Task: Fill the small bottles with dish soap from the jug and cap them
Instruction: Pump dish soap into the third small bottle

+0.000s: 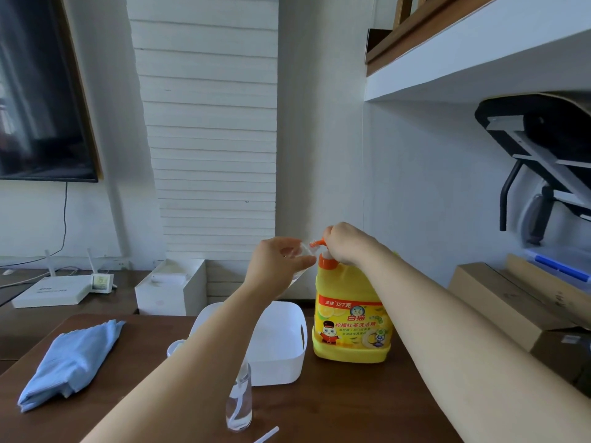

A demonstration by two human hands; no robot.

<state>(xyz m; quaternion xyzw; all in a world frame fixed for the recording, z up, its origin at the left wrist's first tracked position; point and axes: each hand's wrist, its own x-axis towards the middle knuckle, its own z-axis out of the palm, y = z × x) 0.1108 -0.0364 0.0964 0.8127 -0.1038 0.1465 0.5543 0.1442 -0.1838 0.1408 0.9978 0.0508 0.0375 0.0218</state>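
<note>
I see the small clear plastic bottle (301,251) held up at the spout of the orange pump head (317,243), tilted, my left hand (275,266) wrapped around it with thumb and fingers closed on its sides. My right hand (347,243) is curled over that pump head, atop the tall yellow dish soap jug (351,302) standing on the dark brown wooden table (335,407). Just left of the jug sits a white plastic basket (287,356). A second clear bottle (239,401) stands upright nearer me, partly behind my forearm. A folded blue cloth (73,356) lies well to the left.
</note>
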